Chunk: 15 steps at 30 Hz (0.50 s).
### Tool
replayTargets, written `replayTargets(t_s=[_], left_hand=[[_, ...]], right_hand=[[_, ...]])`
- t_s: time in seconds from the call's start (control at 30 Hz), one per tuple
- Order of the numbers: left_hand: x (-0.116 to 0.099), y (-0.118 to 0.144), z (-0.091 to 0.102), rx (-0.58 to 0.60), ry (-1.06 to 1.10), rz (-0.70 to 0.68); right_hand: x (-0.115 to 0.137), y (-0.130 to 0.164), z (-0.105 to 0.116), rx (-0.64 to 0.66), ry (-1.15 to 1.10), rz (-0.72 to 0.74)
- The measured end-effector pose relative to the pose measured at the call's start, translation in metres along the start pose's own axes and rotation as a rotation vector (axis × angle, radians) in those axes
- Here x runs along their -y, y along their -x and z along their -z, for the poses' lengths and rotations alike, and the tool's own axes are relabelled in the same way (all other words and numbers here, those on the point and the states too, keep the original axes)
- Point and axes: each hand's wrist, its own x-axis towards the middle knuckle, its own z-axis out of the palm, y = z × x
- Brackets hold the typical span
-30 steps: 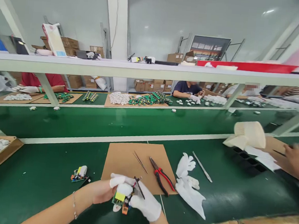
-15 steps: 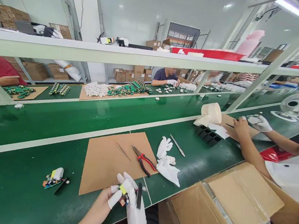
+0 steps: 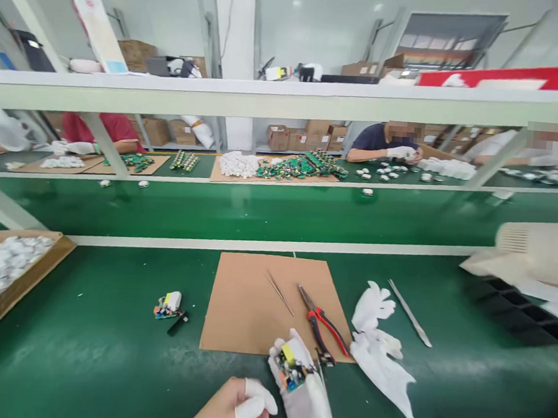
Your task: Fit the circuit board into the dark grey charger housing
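Observation:
My right hand (image 3: pixel 304 391), in a white glove, grips a small circuit board (image 3: pixel 288 367) with a yellow part on it, low in the middle of the view. My left hand (image 3: pixel 232 408), bare except for a white fingertip cover, sits just left of it with fingers curled and nothing visible in them. Both hover over the green bench near the front edge of a brown cardboard mat (image 3: pixel 252 310). On the mat lie thin tweezers (image 3: pixel 279 293) and red-handled pliers (image 3: pixel 321 322).
A second small board (image 3: pixel 169 305) lies left of the mat. Loose white gloves (image 3: pixel 378 352) and a metal strip (image 3: pixel 408 312) lie to the right. A cardboard tray of white parts (image 3: pixel 3 271) stands far left. Other people work across the conveyor.
The view swung back to the left. My left hand has let go of the board and dropped lower; the right hand alone holds it now.

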Motion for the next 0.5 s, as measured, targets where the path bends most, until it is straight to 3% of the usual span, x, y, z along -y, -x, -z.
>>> replayTargets(t_s=[0.2,0.4,0.5], left_hand=[[0.020,0.006,0.016,-0.191,0.109,0.041],[0.013,0.003,0.004,-0.253,0.050,0.040],[0.005,0.007,-0.007,-0.538,-0.212,-0.054]], right_hand=[[-0.005,-0.009,0.017,-0.090,-0.281,-0.072],[0.006,-0.015,0.003,-0.051,-0.277,-0.103],[0.017,-0.010,-0.017,0.030,-0.088,-0.002]])
